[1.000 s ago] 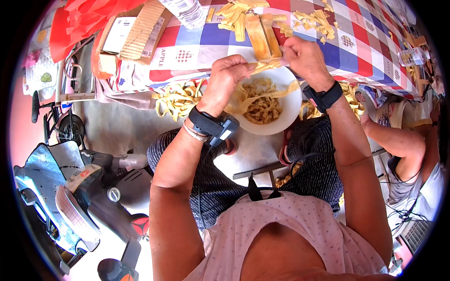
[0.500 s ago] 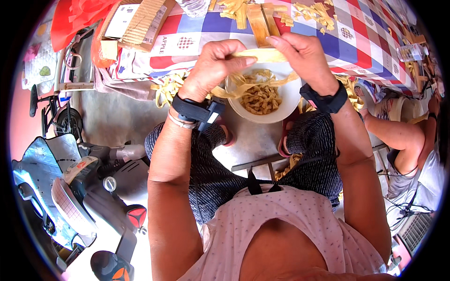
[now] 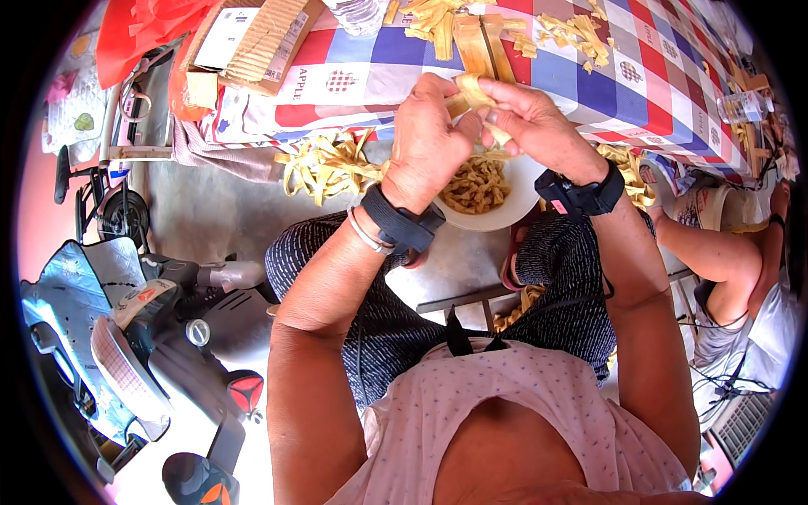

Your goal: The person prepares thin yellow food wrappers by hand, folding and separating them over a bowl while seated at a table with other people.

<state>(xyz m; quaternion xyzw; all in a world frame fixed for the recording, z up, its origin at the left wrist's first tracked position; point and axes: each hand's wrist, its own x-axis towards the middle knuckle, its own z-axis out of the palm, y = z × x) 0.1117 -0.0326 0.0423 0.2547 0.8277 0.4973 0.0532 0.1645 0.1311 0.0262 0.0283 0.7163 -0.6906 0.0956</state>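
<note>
Over the white bowl (image 3: 528, 189), my two hands are close together with a flat, pale-yellow strip (image 3: 471, 91) looped between them. My left hand (image 3: 427, 139) pinches the strip, back of the hand upward. My right hand (image 3: 543, 130) grips the other side, its thumb and fingertips pressed on the folded part. What the strip is made of I cannot tell. In the bowl lie many small folded yellow pieces (image 3: 475, 187); my left hand hides part of the rim. Both wrists wear black straps.
A checked cloth covers the table (image 3: 370, 63), which bears a cardboard box (image 3: 278, 46), a wooden block (image 3: 482, 46) and loose yellow strips (image 3: 433, 25). More strips (image 3: 328, 167) hang left of the bowl. A scooter (image 3: 160, 337) stands at left; another person's arm (image 3: 711, 252) is at right.
The strip was stretched nearly flat between my hands; now it is bent into a loop. My left hand has moved right, toward my right hand, and covers the bowl's left side.
</note>
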